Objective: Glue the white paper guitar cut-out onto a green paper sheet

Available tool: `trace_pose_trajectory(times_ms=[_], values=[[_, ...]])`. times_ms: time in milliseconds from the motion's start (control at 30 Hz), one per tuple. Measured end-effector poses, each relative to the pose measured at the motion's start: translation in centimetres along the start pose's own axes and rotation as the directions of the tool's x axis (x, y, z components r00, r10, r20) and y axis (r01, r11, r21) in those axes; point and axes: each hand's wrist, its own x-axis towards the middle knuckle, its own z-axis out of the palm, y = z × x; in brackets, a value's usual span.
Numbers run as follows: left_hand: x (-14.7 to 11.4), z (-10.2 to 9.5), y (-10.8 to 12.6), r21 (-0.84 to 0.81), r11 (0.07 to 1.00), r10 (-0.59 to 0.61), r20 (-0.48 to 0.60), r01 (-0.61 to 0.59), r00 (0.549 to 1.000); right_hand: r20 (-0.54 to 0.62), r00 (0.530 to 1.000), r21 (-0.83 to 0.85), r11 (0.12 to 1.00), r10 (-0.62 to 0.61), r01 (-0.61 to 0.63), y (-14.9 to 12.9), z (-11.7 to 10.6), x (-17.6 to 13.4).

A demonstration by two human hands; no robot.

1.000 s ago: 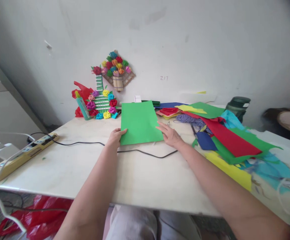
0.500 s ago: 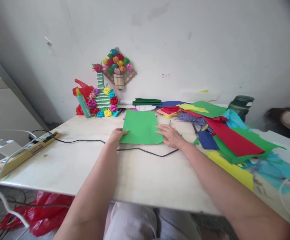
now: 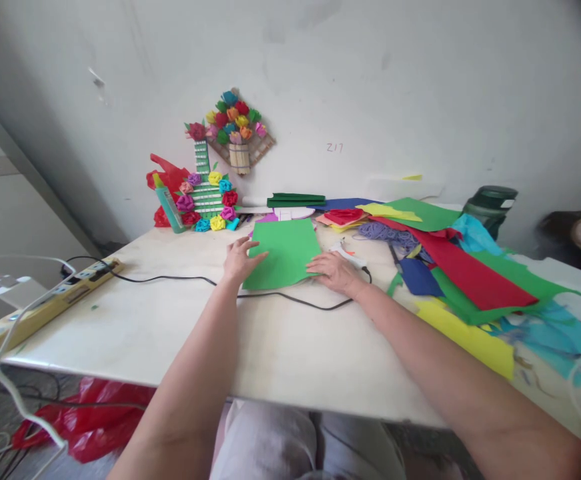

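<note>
A rectangular green craft sheet [image 3: 285, 250] lies at the middle of the table, its lower right edge curved slightly upward. My left hand [image 3: 241, 261] is over its left edge, thumb and fingers spread apart. At the right edge, my right hand [image 3: 335, 272] has its fingers on top of the sheet, pinching that side; its thumb is mostly hidden. Just behind my right hand lies a white glue gun [image 3: 347, 253], partly covered by the hand. A black cord [image 3: 300, 298] runs across the table in front of the sheet.
Coloured sheets, including a red strip [image 3: 475, 270] and yellow piece [image 3: 465, 333], lie at right near purple yarn [image 3: 387, 233]. A flower-decorated guitar shape [image 3: 209, 197] and glue bottle [image 3: 169, 205] stand at back left. A power strip [image 3: 45, 307] sits along the left edge.
My left hand has let go of the sheet's left edge and spread its fingers. My right hand has shifted slightly left, and the sheet's lower right corner has curled up.
</note>
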Motion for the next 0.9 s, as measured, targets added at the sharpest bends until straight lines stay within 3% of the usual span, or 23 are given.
trace_pose_trajectory(times_ms=[33,100,200,267,433,600,767,900], values=[[-0.1,-0.3,0.4,0.004,0.997,0.078,0.021,-0.079,0.997,-0.007,1.000,0.016,1.000,0.017,-0.017,0.1,0.2,0.1],[-0.3,-0.7,1.1,-0.032,0.988,0.156,0.174,-0.153,0.972,-0.010,0.999,0.052,0.998,0.048,-0.048,0.5,0.5,0.2],[-0.8,-1.2,1.9,-0.041,0.970,0.236,0.415,-0.241,0.879,0.006,0.997,0.105,0.991,0.078,-0.078,1.0,0.8,0.4],[-1.0,-1.3,2.1,-0.007,0.950,0.273,0.495,-0.311,0.825,0.024,0.995,0.133,0.987,0.092,-0.095,1.4,0.9,0.6],[-0.9,-0.7,1.8,-0.044,0.887,0.417,0.509,-0.461,0.753,0.052,0.989,0.168,0.976,0.135,-0.142,2.0,1.0,0.9],[-0.7,0.1,1.4,-0.114,0.884,0.442,0.519,-0.453,0.732,0.120,0.982,0.117,0.980,0.144,-0.158,1.3,-0.2,1.2],[-0.9,0.0,1.9,-0.163,0.913,0.399,0.543,-0.373,0.739,0.172,0.984,-0.081,0.996,0.040,-0.026,-2.0,-1.9,1.8],[-1.0,-0.4,2.1,-0.219,0.908,0.418,0.533,-0.356,0.736,0.220,0.972,-0.083,0.991,-0.083,0.103,-4.2,-1.9,2.4]])
